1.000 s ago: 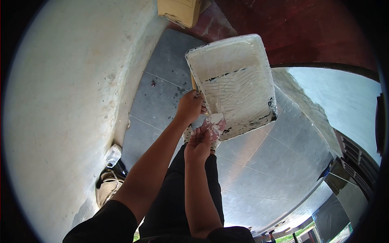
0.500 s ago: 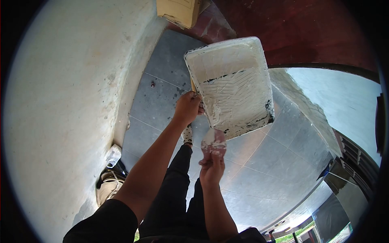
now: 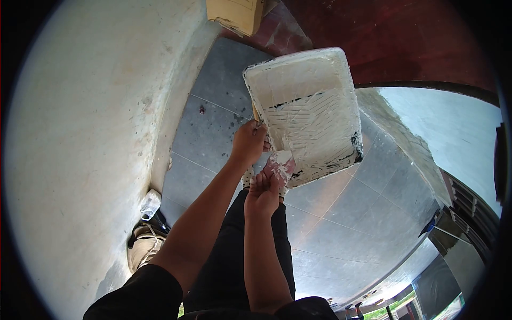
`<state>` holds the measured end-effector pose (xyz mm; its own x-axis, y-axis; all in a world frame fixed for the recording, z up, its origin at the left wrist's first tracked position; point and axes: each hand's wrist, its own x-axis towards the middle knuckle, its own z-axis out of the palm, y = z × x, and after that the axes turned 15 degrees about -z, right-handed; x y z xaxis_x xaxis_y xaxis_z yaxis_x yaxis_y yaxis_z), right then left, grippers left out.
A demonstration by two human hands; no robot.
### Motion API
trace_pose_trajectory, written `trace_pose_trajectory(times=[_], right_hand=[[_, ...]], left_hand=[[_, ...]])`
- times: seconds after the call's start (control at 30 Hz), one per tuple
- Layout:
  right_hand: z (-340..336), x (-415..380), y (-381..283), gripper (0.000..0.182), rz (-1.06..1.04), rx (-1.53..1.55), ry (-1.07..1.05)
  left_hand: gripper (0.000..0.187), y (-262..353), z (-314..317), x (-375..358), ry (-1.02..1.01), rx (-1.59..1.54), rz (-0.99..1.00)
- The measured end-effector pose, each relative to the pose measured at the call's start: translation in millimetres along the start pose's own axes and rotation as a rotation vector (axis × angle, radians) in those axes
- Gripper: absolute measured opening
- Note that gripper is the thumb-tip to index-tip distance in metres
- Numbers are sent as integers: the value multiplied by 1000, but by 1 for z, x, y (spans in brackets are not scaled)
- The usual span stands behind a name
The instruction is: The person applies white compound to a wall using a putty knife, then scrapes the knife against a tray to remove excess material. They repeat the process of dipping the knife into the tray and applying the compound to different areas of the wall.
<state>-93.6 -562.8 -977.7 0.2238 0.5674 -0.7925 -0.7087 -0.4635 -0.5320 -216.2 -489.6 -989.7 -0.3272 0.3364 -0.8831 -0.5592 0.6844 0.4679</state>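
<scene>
A paint tray (image 3: 314, 120), coated in off-white residue over a ribbed slope, is tilted up before me. My left hand (image 3: 249, 141) is closed on its left edge, fingers partly hidden behind the rim. A thin tan strip (image 3: 256, 113) shows beside that edge, just above the fingers. My right hand (image 3: 261, 194) grips a flat reddish scraper (image 3: 281, 164) smeared with white material. The scraper's upper end overlaps the tray's lower left corner in this view.
Grey floor tiles (image 3: 341, 202) lie below, with a small dark lump (image 3: 201, 110) and wet spots. A pale wall (image 3: 90, 133) rises at left, with a shoe (image 3: 144, 248) by it. A cardboard box (image 3: 232, 13) stands at the top.
My right hand has moved left with the scraper, whose end has risen over the tray's lower left corner. My left hand and the tray have barely shifted.
</scene>
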Motion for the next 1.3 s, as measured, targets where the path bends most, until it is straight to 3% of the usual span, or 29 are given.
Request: trace_pose_trajectory(times=[0.13, 0.2, 0.27, 0.33, 0.4, 0.43, 0.5, 0.6, 0.63, 1.1, 1.3], right_hand=[[-19, -26, -22, 19, 32, -113, -82], [-32, -44, -40, 22, -80, -608, -161], [-41, -42, -58, 23, -360, -712, -303], [-29, -15, -75, 26, -757, -1030, -422], [-5, 3, -92, 29, -887, -1528, -474], [8, 8, -89, 29, -894, -1526, -473], [26, 16, -82, 33, -1276, -1621, -699], [33, 15, -66, 40, -1442, -1797, -732], [31, 12, -60, 41, -1350, -1822, -722], [1, -11, -53, 33, -1378, -1815, -887], [-18, -31, -80, 36, -1353, -1798, -1028]], left_hand=[[26, 3, 0, -3, 4, -8, -25], [26, 2, 1, -1, 10, 6, -10], [26, 0, 1, -1, 12, 16, 4], [26, -2, 1, -2, 3, 15, -9], [26, -2, 3, -5, -1, 14, -15], [26, 0, 4, -5, 2, 17, -19], [26, 1, 4, -6, -3, 23, -18], [26, 0, 4, -6, -8, -10, -21], [26, -1, 5, -6, -11, -51, -22], [25, 10, -2, -1, -73, -144, -70], [27, 14, -6, 2, -115, -122, -94]])
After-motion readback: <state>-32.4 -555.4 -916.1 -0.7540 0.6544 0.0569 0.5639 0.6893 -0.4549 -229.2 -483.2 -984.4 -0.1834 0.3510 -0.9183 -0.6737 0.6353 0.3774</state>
